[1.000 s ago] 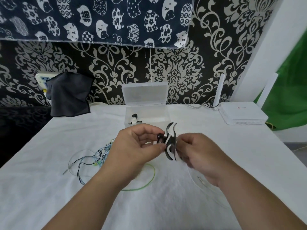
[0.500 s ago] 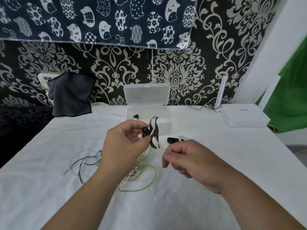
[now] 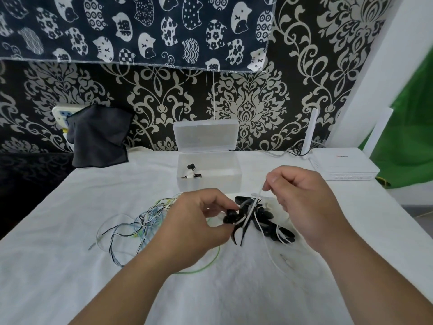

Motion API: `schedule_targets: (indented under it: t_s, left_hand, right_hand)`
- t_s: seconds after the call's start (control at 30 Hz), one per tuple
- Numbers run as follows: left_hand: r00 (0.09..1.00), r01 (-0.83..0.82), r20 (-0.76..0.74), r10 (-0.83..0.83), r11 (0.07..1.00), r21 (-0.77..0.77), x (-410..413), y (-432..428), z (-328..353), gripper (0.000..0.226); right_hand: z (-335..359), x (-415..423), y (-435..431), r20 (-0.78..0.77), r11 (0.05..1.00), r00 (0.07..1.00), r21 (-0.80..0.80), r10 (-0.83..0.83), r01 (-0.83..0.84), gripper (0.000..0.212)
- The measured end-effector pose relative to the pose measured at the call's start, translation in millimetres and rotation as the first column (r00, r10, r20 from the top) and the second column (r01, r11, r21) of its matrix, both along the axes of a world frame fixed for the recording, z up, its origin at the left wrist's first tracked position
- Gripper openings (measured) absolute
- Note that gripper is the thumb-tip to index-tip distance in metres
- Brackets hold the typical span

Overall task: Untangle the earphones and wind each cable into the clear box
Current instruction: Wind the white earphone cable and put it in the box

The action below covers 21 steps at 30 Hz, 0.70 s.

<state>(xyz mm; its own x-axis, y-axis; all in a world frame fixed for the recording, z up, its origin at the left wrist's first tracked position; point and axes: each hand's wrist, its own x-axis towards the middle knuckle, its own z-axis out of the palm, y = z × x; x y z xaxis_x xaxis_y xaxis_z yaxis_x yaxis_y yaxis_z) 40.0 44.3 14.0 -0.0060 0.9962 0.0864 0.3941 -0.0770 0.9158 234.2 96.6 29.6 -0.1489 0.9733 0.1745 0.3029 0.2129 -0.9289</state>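
My left hand (image 3: 196, 221) pinches a black earbud with a hook (image 3: 235, 219) just above the white cloth. My right hand (image 3: 304, 202) pinches the thin white cable (image 3: 256, 197) that runs down across that earbud. A second black ear hook (image 3: 274, 228) lies on the cloth between my hands, with white cable looped over it. A tangle of blue, black and green cables (image 3: 143, 221) lies left of my left hand. The clear box (image 3: 230, 181) stands open behind my hands, with a small black and white earpiece (image 3: 191, 171) inside.
A white cloth covers the table (image 3: 70, 277). A white router (image 3: 342, 165) with an upright antenna sits at the back right. A dark grey cloth (image 3: 98, 134) hangs over a socket at the back left. Patterned wallpaper closes the back.
My right hand has risen and moved right, drawing the white cable up. My left hand has dropped toward the cloth with the earbud. The second ear hook now lies on the cloth.
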Motion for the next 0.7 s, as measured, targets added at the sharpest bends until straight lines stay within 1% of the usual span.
schedule_targets:
  t_s: [0.07, 0.13, 0.2, 0.33, 0.4, 0.43, 0.5, 0.57, 0.63, 0.7]
  left_hand:
    - [0.997, 0.047, 0.063, -0.047, 0.999, -0.003, 1, -1, 2, 0.029]
    - [0.985, 0.078, 0.154, -0.078, 0.997, 0.001, 1, -1, 3, 0.028]
    - [0.960, 0.102, 0.263, -0.095, 0.995, -0.012, 0, -1, 3, 0.027]
    - [0.931, 0.134, 0.343, -0.122, 0.991, -0.012, -2, 1, 1, 0.028]
    - [0.889, 0.120, 0.443, -0.117, 0.993, 0.023, -2, 1, 0, 0.026]
    - [0.862, 0.090, 0.497, -0.098, 0.995, 0.040, -1, 2, 0, 0.025]
    - [0.818, -0.022, 0.575, -0.012, 0.998, 0.052, -2, 5, -3, 0.025]
    - [0.779, -0.154, 0.618, 0.108, 0.988, 0.021, -4, 9, -5, 0.027]
    - [0.785, -0.261, 0.582, 0.213, 0.965, 0.000, -8, 11, -7, 0.027]
    - [0.813, -0.318, 0.513, 0.275, 0.948, -0.003, -11, 12, -8, 0.027]
  right_hand:
    - [-1, -2, 1, 0.021, 0.999, 0.999, 0.016, -0.045, 0.044, 0.029]
    - [-4, -4, 2, 0.035, 0.999, 0.998, -0.005, -0.051, 0.051, 0.029]
    - [-10, -7, 4, 0.053, 0.997, 0.997, -0.057, -0.055, 0.058, 0.029]
    - [-12, -13, 5, 0.049, 0.985, 0.997, -0.155, -0.067, 0.074, 0.031]
    - [-11, -15, 4, 0.090, 0.979, 0.994, -0.189, -0.053, 0.070, 0.033]
    - [-11, -16, 2, 0.126, 0.973, 0.992, -0.225, -0.013, 0.042, 0.034]
    - [-13, -22, -4, 0.199, 0.947, 0.970, -0.313, 0.143, -0.075, 0.036]
    - [-16, -27, -11, 0.218, 0.900, 0.928, -0.386, 0.303, -0.203, 0.033]
    - [-15, -29, -15, 0.177, 0.857, 0.899, -0.418, 0.401, -0.301, 0.030]
    - [-12, -27, -15, 0.145, 0.837, 0.879, -0.409, 0.453, -0.364, 0.029]
